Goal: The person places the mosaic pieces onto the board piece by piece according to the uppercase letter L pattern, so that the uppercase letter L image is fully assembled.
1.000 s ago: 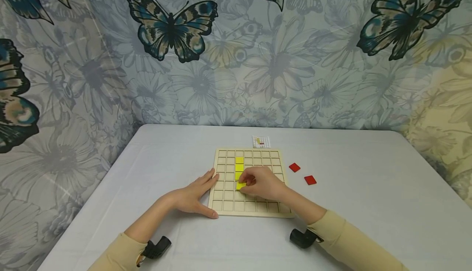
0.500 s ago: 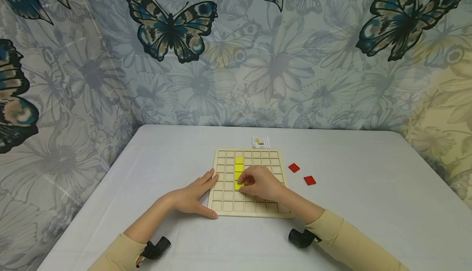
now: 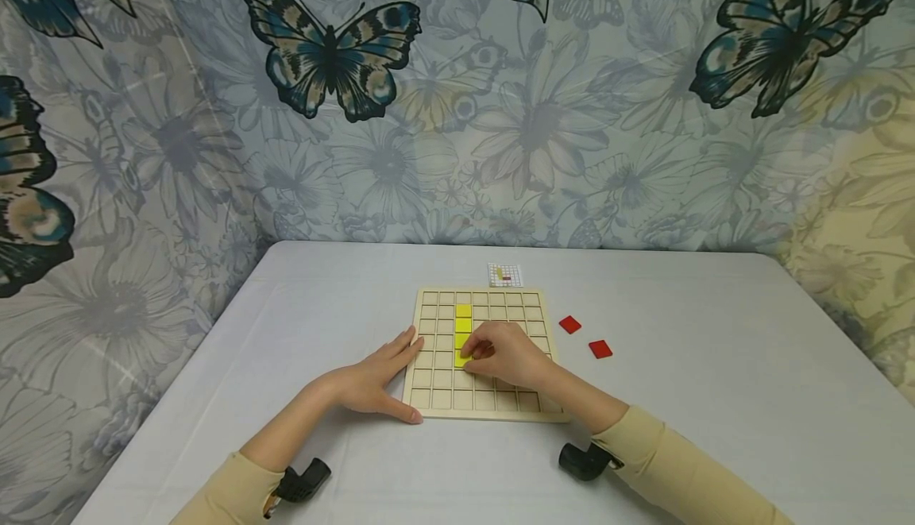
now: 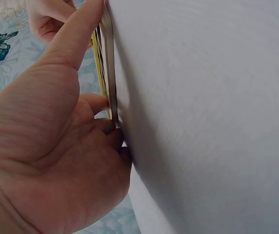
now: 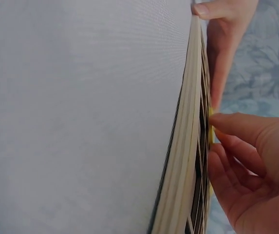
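Note:
A pale wooden grid board (image 3: pixel 443 399) lies on the white table in the head view. Down one of its columns runs a line of yellow square tiles (image 3: pixel 464 325). My right hand (image 3: pixel 515 357) pinches the nearest yellow tile (image 3: pixel 459 360), which sits within its cell in line with the others; the fingers cover its right part. Only the edge of that tile (image 5: pixel 211 132) shows in the right wrist view. With fingers spread, my left hand (image 3: pixel 368 386) rests against the board's left edge, its thumb at the near left corner.
Two red square tiles (image 3: pixel 569 325) lie apart on the table, right of the board. Behind the board is a small printed card (image 3: pixel 505 275) with a coloured grid pattern. Patterned butterfly fabric (image 3: pixel 457 152) stands along the table's back edge.
The nearest yellow tile has shifted slightly left and straightened into line with the column, my right hand moving a little with it. My left hand stays in place.

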The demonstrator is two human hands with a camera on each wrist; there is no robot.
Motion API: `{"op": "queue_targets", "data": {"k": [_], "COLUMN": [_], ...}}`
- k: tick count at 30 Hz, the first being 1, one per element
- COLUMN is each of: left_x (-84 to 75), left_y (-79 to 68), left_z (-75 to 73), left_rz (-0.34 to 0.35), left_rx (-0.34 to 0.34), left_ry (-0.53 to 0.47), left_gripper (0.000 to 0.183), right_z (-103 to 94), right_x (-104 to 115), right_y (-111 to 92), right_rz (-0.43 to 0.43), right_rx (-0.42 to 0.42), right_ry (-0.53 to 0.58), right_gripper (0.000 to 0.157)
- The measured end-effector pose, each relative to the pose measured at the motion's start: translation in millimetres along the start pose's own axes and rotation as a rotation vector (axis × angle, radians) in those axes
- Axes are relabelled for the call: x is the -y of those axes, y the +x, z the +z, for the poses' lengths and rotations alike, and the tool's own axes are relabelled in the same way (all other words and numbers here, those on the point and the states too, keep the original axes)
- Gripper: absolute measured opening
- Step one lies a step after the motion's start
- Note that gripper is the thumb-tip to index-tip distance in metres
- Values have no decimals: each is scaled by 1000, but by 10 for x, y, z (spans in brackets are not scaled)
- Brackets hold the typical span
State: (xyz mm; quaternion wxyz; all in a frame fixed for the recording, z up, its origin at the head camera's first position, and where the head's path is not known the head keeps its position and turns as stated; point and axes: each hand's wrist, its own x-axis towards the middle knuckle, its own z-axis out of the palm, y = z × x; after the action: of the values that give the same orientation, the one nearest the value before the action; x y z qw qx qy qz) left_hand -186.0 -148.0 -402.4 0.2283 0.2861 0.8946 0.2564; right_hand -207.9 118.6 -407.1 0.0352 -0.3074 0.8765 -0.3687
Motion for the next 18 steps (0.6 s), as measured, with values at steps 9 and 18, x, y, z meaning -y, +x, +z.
{"op": "queue_targets", "data": {"k": [9,18], "left_x": [24,33], "left_y": [9,12], "left_z": [20,28], "left_rz": [-5,-8], "left_rx": [-2,-10], "left_ry": [10,11], "left_gripper": [113,114], "right_z": [-44,-167], "right_x": [12,-54], "right_y": [-62,-169], "right_rz": [68,157], "right_rx": [3,-48], "right_ry": [47,115], "right_gripper": [15,12]}}
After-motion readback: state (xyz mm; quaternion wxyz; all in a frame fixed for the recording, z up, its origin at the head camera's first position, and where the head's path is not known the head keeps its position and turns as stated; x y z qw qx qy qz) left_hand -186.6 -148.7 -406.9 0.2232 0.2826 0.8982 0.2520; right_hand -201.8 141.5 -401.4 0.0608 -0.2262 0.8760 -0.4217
